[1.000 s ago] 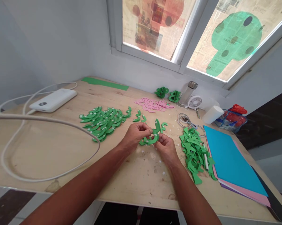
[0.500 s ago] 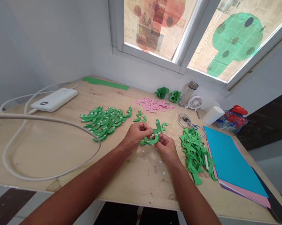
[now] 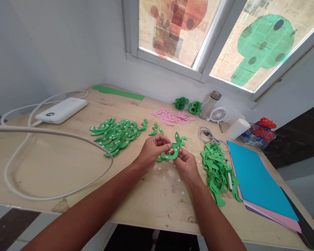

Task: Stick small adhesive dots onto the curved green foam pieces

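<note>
Between my two hands is a curved green foam or paper cutout (image 3: 173, 154) with small white squares on it. My right hand (image 3: 186, 164) pinches its right side. At its left, my left hand (image 3: 155, 150) has thumb and forefinger pressed together near the upper end; whether they grip this cutout or a tiny square is hard to see. Just beyond my fingers, more green pieces (image 3: 183, 140) lie on the table. A pile of curved green cutouts with white squares (image 3: 117, 134) spreads to the left of my left hand.
Green scraps (image 3: 216, 170) and a white pen (image 3: 229, 179) lie right of my right hand, beside coloured sheets (image 3: 261, 181). Pink cutouts (image 3: 170, 116), scissors (image 3: 206, 134), a small fan (image 3: 217, 114) and a bottle (image 3: 211, 103) sit farther back. A power bank (image 3: 61, 111) with a looping cable stands left.
Both hands stay almost in place, still close together at the green cutout, which has shifted very slightly. The view has moved a little; the piles look the same.
</note>
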The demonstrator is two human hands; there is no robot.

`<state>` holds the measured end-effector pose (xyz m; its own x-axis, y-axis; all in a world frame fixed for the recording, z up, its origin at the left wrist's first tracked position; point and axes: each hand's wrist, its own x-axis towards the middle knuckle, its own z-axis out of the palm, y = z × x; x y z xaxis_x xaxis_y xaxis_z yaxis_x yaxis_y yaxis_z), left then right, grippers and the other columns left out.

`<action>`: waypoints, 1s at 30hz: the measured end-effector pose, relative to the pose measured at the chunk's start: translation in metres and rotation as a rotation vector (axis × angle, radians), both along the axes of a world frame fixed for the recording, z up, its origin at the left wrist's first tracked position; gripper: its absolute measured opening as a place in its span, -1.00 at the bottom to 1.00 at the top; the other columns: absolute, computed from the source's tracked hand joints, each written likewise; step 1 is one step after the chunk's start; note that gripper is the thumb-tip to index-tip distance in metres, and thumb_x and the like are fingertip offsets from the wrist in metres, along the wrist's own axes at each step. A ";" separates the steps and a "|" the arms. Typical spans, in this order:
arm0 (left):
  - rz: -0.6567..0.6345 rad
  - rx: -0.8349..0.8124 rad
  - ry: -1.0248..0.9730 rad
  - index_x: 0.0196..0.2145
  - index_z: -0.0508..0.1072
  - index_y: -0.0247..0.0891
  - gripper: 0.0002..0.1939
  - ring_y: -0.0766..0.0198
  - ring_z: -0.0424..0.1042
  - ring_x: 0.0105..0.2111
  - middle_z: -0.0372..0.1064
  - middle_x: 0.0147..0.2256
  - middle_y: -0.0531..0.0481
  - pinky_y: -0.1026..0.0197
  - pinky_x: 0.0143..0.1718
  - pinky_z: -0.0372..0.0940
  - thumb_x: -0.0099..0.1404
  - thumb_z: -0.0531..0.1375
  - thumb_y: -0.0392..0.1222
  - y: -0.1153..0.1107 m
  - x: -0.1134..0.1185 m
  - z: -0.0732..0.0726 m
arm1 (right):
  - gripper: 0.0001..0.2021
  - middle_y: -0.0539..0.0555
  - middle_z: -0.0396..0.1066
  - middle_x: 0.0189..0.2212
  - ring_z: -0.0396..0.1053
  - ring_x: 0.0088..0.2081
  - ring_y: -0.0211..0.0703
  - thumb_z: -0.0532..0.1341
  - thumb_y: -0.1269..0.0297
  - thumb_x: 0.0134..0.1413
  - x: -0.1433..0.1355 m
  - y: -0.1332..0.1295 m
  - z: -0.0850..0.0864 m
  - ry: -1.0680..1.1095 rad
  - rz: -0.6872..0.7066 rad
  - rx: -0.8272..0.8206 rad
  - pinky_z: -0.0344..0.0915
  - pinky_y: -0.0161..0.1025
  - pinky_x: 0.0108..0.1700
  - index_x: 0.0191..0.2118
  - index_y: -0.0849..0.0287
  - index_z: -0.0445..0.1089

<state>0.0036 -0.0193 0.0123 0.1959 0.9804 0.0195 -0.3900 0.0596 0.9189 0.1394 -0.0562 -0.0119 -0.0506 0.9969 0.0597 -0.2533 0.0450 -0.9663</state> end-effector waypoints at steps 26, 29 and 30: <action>0.014 -0.003 0.019 -0.44 0.50 -0.33 -0.80 0.37 0.37 -0.54 0.43 -0.54 0.04 0.32 -0.46 0.28 -0.11 0.35 -0.28 -0.002 0.000 0.004 | -0.78 0.01 0.51 -0.45 0.40 -0.42 -0.23 0.39 0.21 -0.20 -0.002 -0.003 0.007 0.015 -0.013 -0.021 0.30 -0.29 -0.28 -0.37 0.17 0.47; 0.003 -0.008 0.027 -0.42 0.52 -0.33 -0.81 0.38 0.36 -0.55 0.43 -0.54 0.04 0.33 -0.47 0.27 -0.09 0.33 -0.30 -0.003 -0.001 0.007 | -0.77 0.01 0.51 -0.46 0.40 -0.43 -0.22 0.39 0.20 -0.22 -0.002 -0.003 0.006 0.006 -0.013 -0.019 0.30 -0.27 -0.29 -0.38 0.17 0.46; -0.002 -0.012 0.032 -0.42 0.53 -0.33 -0.81 0.38 0.35 -0.56 0.43 -0.55 0.04 0.33 -0.47 0.26 -0.09 0.33 -0.30 -0.004 -0.001 0.008 | -0.77 0.01 0.50 -0.46 0.40 -0.43 -0.22 0.39 0.19 -0.22 -0.001 -0.003 0.006 0.004 -0.011 -0.019 0.31 -0.27 -0.29 -0.39 0.16 0.46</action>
<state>0.0029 -0.0230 0.0203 0.1981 0.9802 0.0020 -0.3606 0.0710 0.9300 0.1379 -0.0592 -0.0056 -0.0394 0.9984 0.0410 -0.2564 0.0295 -0.9661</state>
